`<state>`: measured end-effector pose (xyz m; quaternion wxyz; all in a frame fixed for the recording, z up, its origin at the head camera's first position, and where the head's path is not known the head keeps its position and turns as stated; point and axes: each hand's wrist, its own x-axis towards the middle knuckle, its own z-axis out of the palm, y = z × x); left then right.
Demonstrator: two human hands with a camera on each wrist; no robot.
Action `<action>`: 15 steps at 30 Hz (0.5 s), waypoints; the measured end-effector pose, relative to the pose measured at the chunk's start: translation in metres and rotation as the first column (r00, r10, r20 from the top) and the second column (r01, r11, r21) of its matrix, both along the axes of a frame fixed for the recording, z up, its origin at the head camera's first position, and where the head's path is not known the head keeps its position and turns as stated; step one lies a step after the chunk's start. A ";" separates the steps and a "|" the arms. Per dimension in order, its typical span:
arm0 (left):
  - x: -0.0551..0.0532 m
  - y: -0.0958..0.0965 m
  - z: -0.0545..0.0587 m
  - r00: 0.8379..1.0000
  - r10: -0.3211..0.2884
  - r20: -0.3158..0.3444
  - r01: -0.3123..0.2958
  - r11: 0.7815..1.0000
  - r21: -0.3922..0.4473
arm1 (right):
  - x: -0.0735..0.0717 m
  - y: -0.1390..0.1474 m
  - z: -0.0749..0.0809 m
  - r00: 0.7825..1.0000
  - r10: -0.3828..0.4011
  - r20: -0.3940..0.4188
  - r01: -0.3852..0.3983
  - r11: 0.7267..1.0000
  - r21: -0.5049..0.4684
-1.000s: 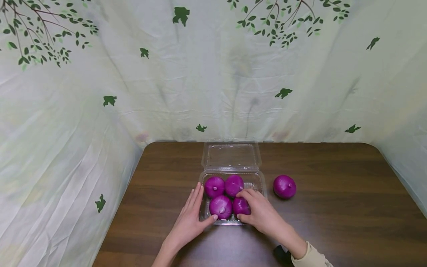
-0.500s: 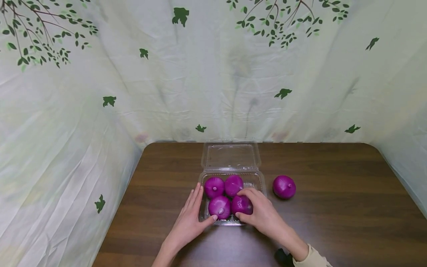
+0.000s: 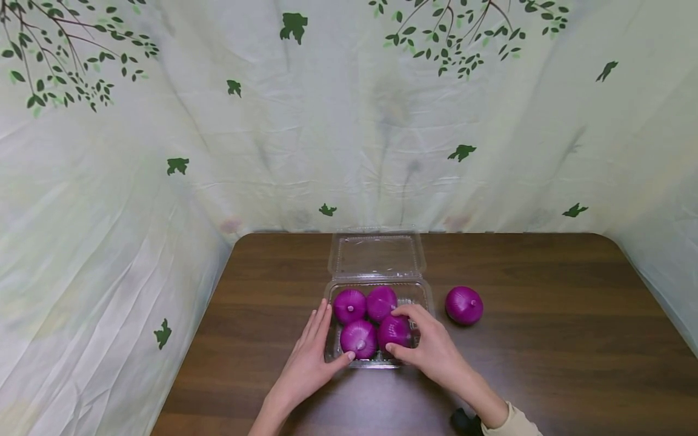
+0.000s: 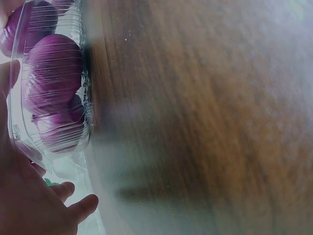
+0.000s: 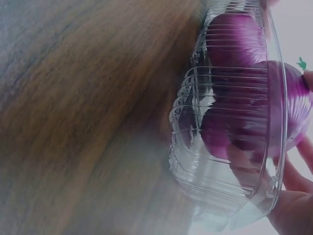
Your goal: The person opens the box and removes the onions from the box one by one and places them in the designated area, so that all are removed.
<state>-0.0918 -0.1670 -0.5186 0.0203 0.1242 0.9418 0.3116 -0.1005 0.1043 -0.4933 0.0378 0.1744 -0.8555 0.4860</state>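
A clear plastic clamshell container (image 3: 332, 358) lies with its lid folded back. Inside it sit red onions: a back-left one (image 3: 350, 306), a back-right one (image 3: 381, 303), a front-left one (image 3: 358, 339) and a front-right one (image 3: 394, 333). My right hand (image 3: 433, 348) curves its fingers and thumb around the front-right onion, which shows above the rim in the right wrist view. Fairly straight fingers of my left hand (image 3: 312, 357) lie along the container's left side, and its thumb rests at the front rim by the front-left onion.
Another red onion (image 3: 464, 305) stands on the wooden table (image 3: 545, 333), right of the container. The transparent lid (image 3: 377, 255) reaches toward the table's back edge. A leaf-patterned curtain (image 3: 349, 121) hangs behind and along the sides.
The front-right onion was largely covered by my right hand and shows more now. That hand has shifted slightly right, leaving a gap between palm and onion. My left hand stays still.
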 end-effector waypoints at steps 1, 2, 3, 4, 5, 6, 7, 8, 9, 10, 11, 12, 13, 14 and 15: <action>0.000 0.000 0.000 1.000 0.000 -0.001 0.000 1.000 0.000 | 0.000 0.000 0.001 1.000 -0.006 0.008 0.006 1.000 -0.009; 0.000 0.000 0.000 1.000 0.000 0.000 0.000 1.000 -0.001 | 0.000 0.001 0.001 1.000 -0.007 0.019 0.008 0.999 -0.032; 0.000 0.000 0.000 1.000 -0.001 -0.002 0.001 1.000 -0.001 | 0.000 0.001 0.001 0.999 -0.010 0.031 0.012 0.998 -0.057; 0.000 0.000 0.000 1.000 -0.001 0.001 0.001 1.000 -0.002 | 0.000 0.002 0.001 0.999 -0.014 0.047 0.018 0.996 -0.083; 0.000 0.000 0.000 1.000 0.000 0.002 0.000 1.000 -0.002 | 0.001 0.002 0.001 0.998 -0.018 0.060 0.024 0.994 -0.110; 0.000 0.000 0.000 1.000 0.000 0.005 0.000 1.000 -0.002 | 0.001 0.003 0.001 0.997 -0.018 0.076 0.029 0.989 -0.144; 0.000 0.000 0.000 1.000 0.002 0.007 -0.002 1.000 -0.002 | 0.001 0.003 0.002 0.996 -0.018 0.089 0.034 0.984 -0.175; 0.000 0.000 0.000 1.000 0.002 0.008 -0.002 1.000 -0.003 | 0.002 0.004 0.002 0.995 -0.016 0.100 0.037 0.978 -0.204; 0.000 0.000 0.000 1.000 0.003 0.009 -0.003 1.000 -0.003 | 0.002 0.005 0.002 0.994 -0.021 0.107 0.044 0.974 -0.221; 0.000 0.000 0.000 1.000 0.003 0.013 -0.003 1.000 -0.003 | 0.003 0.005 0.003 0.994 -0.023 0.111 0.049 0.971 -0.236; 0.000 0.000 0.000 1.000 0.004 0.013 -0.004 1.000 -0.003 | 0.003 0.006 0.003 0.993 -0.025 0.114 0.053 0.967 -0.248; 0.000 0.000 0.000 1.000 0.004 0.012 -0.004 1.000 -0.003 | 0.003 0.007 0.004 0.993 -0.028 0.117 0.057 0.965 -0.257; 0.000 0.000 0.000 1.000 0.004 0.011 -0.004 1.000 -0.003 | 0.003 0.008 0.004 0.993 -0.029 0.119 0.060 0.961 -0.268; -0.001 0.000 0.000 1.000 0.003 0.011 -0.003 1.000 -0.003 | 0.004 0.009 0.005 0.992 -0.030 0.122 0.064 0.958 -0.281; -0.001 0.000 0.000 1.000 0.002 0.012 -0.002 1.000 -0.002 | 0.004 0.009 0.005 0.991 -0.030 0.127 0.067 0.953 -0.295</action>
